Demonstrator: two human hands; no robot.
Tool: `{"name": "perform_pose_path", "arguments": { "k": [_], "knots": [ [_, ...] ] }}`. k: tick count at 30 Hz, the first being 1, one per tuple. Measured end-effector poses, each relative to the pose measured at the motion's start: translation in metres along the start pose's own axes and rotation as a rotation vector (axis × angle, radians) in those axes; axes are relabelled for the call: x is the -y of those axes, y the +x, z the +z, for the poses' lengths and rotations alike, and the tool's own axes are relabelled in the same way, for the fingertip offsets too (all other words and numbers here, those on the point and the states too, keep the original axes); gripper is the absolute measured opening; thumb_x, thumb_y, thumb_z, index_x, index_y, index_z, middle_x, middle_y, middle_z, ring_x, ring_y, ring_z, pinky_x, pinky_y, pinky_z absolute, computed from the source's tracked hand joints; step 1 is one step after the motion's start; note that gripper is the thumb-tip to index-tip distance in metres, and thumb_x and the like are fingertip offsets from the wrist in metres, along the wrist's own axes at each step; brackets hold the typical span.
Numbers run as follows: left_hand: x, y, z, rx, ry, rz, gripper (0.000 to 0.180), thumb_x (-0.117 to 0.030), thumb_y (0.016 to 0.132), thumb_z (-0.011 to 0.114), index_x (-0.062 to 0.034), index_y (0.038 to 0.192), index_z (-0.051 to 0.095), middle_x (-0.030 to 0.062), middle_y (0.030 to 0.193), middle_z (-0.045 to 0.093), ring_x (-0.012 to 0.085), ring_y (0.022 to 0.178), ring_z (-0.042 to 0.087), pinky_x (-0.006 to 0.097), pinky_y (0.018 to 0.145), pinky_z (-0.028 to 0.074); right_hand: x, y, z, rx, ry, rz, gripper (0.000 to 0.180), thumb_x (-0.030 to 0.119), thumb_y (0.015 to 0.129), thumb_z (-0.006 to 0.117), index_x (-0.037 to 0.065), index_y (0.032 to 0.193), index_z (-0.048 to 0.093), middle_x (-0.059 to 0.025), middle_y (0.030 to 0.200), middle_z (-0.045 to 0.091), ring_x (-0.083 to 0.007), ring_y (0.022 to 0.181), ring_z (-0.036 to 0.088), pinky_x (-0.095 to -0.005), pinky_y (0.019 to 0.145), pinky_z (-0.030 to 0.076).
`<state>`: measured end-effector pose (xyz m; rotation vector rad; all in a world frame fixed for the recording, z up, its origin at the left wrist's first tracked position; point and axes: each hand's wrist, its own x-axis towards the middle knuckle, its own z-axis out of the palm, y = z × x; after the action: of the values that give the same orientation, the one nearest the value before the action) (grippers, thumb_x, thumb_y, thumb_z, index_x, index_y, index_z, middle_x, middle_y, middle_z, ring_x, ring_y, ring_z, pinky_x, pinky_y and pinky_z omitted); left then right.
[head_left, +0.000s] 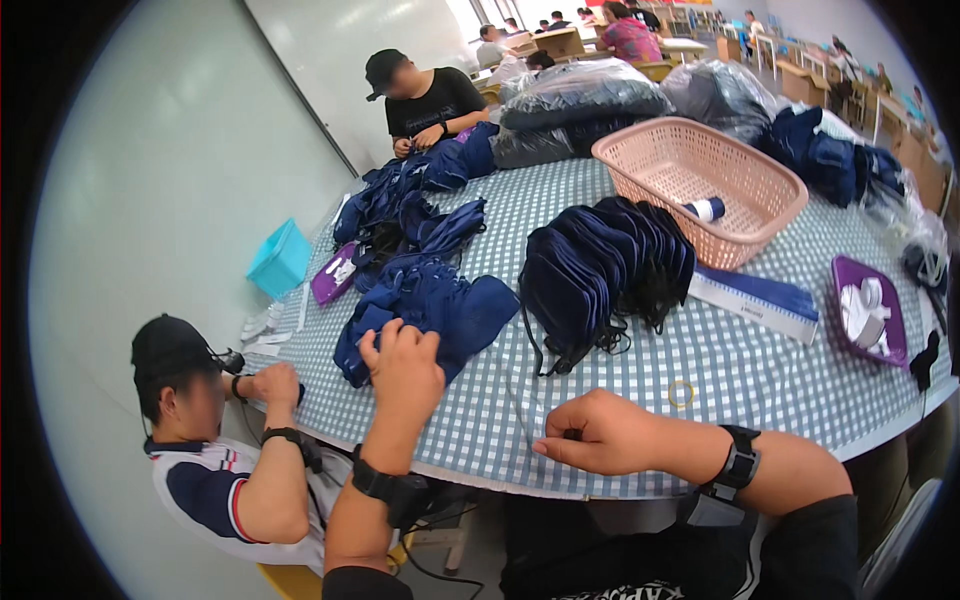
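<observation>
While the two hands are well apart over the near side of the table (620,385), each shows a different posture. Left hand (405,370): back up, fingers bent and somewhat spread, lying over the near part of a loose heap of dark blue cloth (470,315). Fingertips partly hidden; cannot tell whether they pinch any fabric. Right hand (600,432): curled closed near the table's front edge, thumb drawn in toward the fingers, a small dark item (573,434) showing in the curl; too small to identify. Both wrists carry black straps.

Positions: the cloth heap is left of centre, spreading away toward the far side. Just right of it, a row of stacked blue pouches (600,265) leans together, black cords trailing. A yellow rubber band (670,394) lies near the right hand, beyond it. Farther back, a pink basket (735,245) holds a blue-and-white roll (708,209); a purple tray (848,272) at right contains white pieces. A co-worker in a black cap (170,350) sits at left.
</observation>
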<state>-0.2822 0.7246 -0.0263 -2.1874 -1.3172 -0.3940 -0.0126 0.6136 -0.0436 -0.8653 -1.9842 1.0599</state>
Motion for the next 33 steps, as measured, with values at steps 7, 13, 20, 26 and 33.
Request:
{"name": "perform_pose_path", "arguments": {
  "k": [7,13,20,26,33],
  "knots": [
    [-0.044,0.007,0.012,0.105,-0.209,0.307,0.033,-0.014,0.074,0.071,-0.0099,0.106,0.069,0.0062,0.112,0.063,0.0275,0.117,0.055,0.048,0.100,0.034,0.002,-0.006,0.001,0.013,-0.050,-0.009,0.038,0.028,0.096,0.067,0.003,0.068,0.059,-0.0115,0.058,0.057,-0.0246,0.049,0.053,-0.0389,0.050,0.041],
    [-0.054,0.012,0.033,0.234,-0.097,0.218,0.032,-0.014,0.076,0.067,-0.0065,0.106,0.070,0.0092,0.115,0.064,0.0281,0.108,0.057,0.042,0.087,0.042,0.002,-0.007,0.003,0.051,-0.086,-0.004,0.038,0.035,0.094,0.065,0.005,0.071,0.064,-0.0127,0.063,0.063,-0.0320,0.059,0.063,-0.0428,0.057,0.049],
    [-0.054,0.031,0.034,0.196,-0.009,0.052,0.067,-0.027,0.072,0.068,-0.0061,0.134,0.059,0.0148,0.140,0.052,0.0296,0.112,0.053,0.047,0.090,0.039,0.000,-0.006,0.007,0.056,-0.148,-0.021,0.038,0.035,0.094,0.064,0.005,0.071,0.065,-0.0134,0.061,0.063,-0.0334,0.058,0.064,-0.0435,0.056,0.050],
    [-0.041,0.049,0.047,0.216,0.094,0.043,0.065,-0.023,0.071,0.070,-0.0075,0.133,0.059,0.0137,0.146,0.046,0.0318,0.113,0.051,0.048,0.089,0.038,-0.003,-0.003,0.009,0.072,-0.161,-0.004,0.035,0.034,0.094,0.066,0.004,0.076,0.067,-0.0130,0.061,0.064,-0.0329,0.057,0.064,-0.0425,0.056,0.050],
    [-0.019,0.047,0.043,0.298,-0.127,0.275,0.028,-0.015,0.072,0.069,-0.0069,0.098,0.071,0.0034,0.115,0.068,0.0248,0.114,0.055,0.047,0.087,0.038,-0.001,0.002,0.001,-0.017,-0.182,0.063,0.033,0.031,0.092,0.068,0.004,0.074,0.068,-0.0132,0.062,0.064,-0.0321,0.056,0.063,-0.0422,0.054,0.048]
  ]
}}
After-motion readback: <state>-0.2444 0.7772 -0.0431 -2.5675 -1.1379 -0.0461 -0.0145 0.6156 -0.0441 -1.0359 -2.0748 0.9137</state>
